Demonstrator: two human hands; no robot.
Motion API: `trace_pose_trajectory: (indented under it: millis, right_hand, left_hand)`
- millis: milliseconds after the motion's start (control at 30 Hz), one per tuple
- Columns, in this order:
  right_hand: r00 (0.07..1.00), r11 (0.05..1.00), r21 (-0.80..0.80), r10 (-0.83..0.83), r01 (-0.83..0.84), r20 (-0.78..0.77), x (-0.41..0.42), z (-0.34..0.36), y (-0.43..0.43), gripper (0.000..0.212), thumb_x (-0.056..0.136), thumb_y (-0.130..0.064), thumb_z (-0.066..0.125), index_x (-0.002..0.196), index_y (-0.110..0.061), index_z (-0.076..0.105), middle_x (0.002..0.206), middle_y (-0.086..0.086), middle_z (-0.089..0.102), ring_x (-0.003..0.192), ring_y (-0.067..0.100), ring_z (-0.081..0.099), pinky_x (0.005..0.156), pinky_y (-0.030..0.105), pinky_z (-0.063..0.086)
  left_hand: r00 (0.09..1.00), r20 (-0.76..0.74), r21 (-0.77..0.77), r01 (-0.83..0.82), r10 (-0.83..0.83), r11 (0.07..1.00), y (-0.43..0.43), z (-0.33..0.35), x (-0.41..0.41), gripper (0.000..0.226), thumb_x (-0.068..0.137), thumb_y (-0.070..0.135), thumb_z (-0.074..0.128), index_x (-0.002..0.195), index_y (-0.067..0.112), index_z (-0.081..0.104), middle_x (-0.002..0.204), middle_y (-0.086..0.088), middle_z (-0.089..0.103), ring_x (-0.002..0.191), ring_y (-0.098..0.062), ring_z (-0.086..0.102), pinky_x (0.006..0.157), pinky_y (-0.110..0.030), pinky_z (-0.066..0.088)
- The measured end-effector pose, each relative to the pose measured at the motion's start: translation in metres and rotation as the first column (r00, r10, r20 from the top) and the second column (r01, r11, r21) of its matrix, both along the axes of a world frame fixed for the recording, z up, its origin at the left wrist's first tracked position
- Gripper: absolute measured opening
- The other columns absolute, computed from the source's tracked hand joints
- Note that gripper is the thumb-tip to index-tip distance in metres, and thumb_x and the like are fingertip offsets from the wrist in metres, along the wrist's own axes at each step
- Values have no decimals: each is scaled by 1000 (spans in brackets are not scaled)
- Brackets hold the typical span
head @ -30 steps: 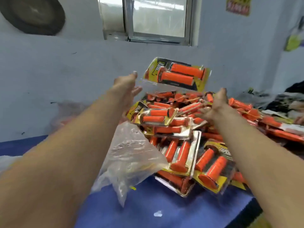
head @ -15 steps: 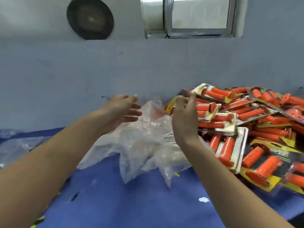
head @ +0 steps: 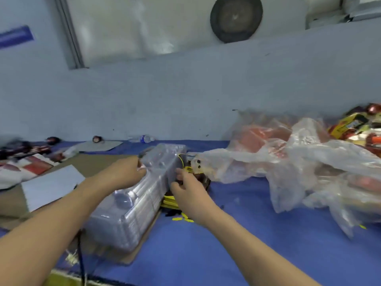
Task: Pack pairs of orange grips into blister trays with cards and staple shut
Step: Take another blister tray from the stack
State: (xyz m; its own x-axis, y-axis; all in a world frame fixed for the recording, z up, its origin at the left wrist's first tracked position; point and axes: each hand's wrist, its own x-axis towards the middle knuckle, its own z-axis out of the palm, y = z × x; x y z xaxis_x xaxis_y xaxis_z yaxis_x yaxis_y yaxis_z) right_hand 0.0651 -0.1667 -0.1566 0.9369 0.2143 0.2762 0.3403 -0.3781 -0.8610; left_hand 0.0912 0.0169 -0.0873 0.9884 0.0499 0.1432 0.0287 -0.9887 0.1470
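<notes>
Your left hand point(head: 125, 174) fingers curl onto the blister tray stack point(head: 132, 205); your right hand point(head: 190, 191) fingers curl against its side, hold unclear, yellow cards point(head: 168, 202) beneath them

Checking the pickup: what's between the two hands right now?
The far end of the clear blister tray stack, flanked by the left hand and right hand; head view.

Only 1 view is given, taken by a wide-angle camera worn on the head. It is aimed forward and down over the counter point(head: 237, 234) toward the wall point(head: 165, 100) behind it. The 2 forearms are seen entering from the bottom edge. The left hand point(head: 125, 172) and right hand point(head: 189, 190) are caught near mid-frame, close to the lens, at a stack of trays point(head: 132, 205). The picture is blurred, and the wall's lines are shown slanted.
</notes>
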Motion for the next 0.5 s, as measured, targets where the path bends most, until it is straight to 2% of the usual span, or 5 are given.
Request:
trace_pose_trajectory:
  millis: [100, 167, 233, 300, 500]
  right_hand:
    - [992, 984, -123, 121, -126, -44, -8, -29, 36, 26, 95, -20, 43, 119, -11, 48, 114, 7, 48, 94, 25, 51, 75, 37, 46]
    - [985, 960, -220, 161, -171, -62, -12, -40, 51, 38, 97, -22, 43, 133, -10, 41, 130, 8, 42, 108, 27, 51, 89, 35, 45]
    - [979, 939, -277, 187, -202, -79, -16, -46, 59, 58, 99, -26, 41, 151, -10, 22, 156, 2, 24, 134, 24, 39, 107, 31, 35]
    - [970, 928, -283, 226, -241, -84, -18, -49, 67, 64, 100, -27, 40, 156, -11, 12, 163, -1, 10, 147, 19, 21, 115, 27, 21]
    - [958, 910, -301, 270, -287, -97, -26, -58, 80, 67, 101, -29, 41, 157, -16, 6, 165, -6, -2, 150, 20, 13, 119, 32, 19]
  left_hand:
    - [996, -77, 112, -44, 53, 993, 26, -24, -7, 33, 99, 38, 47, 119, 13, 56, 115, -8, 64, 109, -27, 58, 78, -28, 36]
    - [988, -136, 102, -58, 72, 993, 32, -38, -9, 47, 100, 44, 45, 134, 12, 47, 129, -10, 61, 119, -25, 55, 94, -30, 37]
    - [984, -164, 61, -60, 69, 996, 35, -50, -11, 52, 99, 47, 47, 137, 12, 43, 127, -10, 62, 119, -26, 55, 97, -32, 41]
    - [992, -119, 30, -40, 43, 999, 39, -58, -14, 50, 98, 45, 49, 137, 13, 44, 124, -10, 63, 114, -27, 57, 97, -36, 44]
    - [999, 49, -59, 12, -9, 998, 47, -67, -23, 50, 99, 43, 50, 142, 19, 41, 124, -7, 64, 117, -27, 56, 99, -39, 44]
